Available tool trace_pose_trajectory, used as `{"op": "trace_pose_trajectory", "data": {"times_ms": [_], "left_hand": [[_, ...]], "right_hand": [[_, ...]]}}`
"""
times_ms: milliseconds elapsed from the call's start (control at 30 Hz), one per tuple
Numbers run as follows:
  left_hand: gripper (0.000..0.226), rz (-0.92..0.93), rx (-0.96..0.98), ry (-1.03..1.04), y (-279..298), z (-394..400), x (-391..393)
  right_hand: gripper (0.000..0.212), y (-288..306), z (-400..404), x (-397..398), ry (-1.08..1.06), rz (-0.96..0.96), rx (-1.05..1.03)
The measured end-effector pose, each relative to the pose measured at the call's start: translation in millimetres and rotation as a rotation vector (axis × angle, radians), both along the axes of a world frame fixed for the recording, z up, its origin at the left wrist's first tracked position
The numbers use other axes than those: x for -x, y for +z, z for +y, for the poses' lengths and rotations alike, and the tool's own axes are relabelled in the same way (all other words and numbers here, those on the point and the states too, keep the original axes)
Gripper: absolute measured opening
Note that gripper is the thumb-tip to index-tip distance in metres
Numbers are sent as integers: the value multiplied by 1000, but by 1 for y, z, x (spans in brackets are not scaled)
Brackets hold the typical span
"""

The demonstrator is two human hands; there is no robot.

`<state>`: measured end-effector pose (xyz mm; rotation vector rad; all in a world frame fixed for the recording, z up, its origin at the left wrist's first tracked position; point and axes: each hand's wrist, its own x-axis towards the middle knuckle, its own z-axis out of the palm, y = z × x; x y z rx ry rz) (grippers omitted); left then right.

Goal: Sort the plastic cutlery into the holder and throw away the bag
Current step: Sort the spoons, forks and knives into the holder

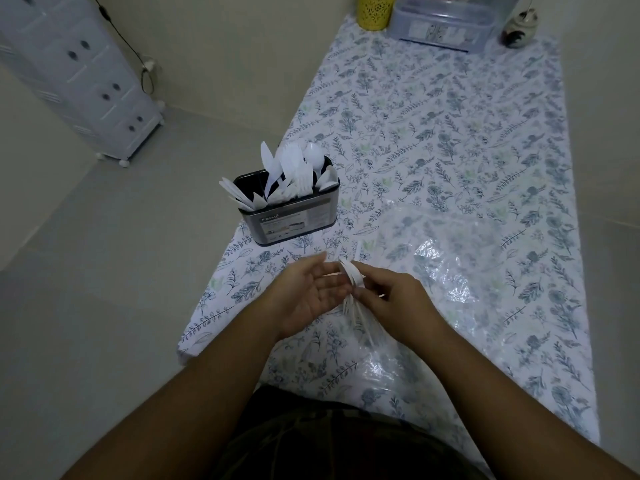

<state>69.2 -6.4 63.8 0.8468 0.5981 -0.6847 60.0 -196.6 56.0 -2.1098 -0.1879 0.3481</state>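
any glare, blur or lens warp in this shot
Head view: dim, bluish light; glare patches on the clear plastic bag; the hands, left and right, and the white cutlery bundle are motion-blurred; wide-angle warp splays the table edges; the holder looks fairly sharp.

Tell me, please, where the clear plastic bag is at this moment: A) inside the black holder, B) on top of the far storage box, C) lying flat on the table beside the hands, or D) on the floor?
C: the clear plastic bag lies spread on the floral tablecloth, just right of the right hand.
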Motion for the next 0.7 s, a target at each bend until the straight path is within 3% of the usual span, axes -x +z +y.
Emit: {"op": "trace_pose_trajectory", "data": {"times_ms": [200,367,467,600,700], "left_hand": [[22,-365,-477,18,-1,-20,12],[12,-500,-771,139,-1,-31,19],[14,-523,-822,182,-1,-34,19],[7,-396,-796,308,3,-44,21],[27,-346,-797,303,5,-44,24]], "right_hand": [[45,-8,6,-1,-87,42,-96],[47,-9,13,-3,-147,22,-124],[45,-7,18,-2,-159,-17,-117],[45,-6,24,-1,-178,-13,-106],[46,-3,25,-1,-178,-25,-71]]}}
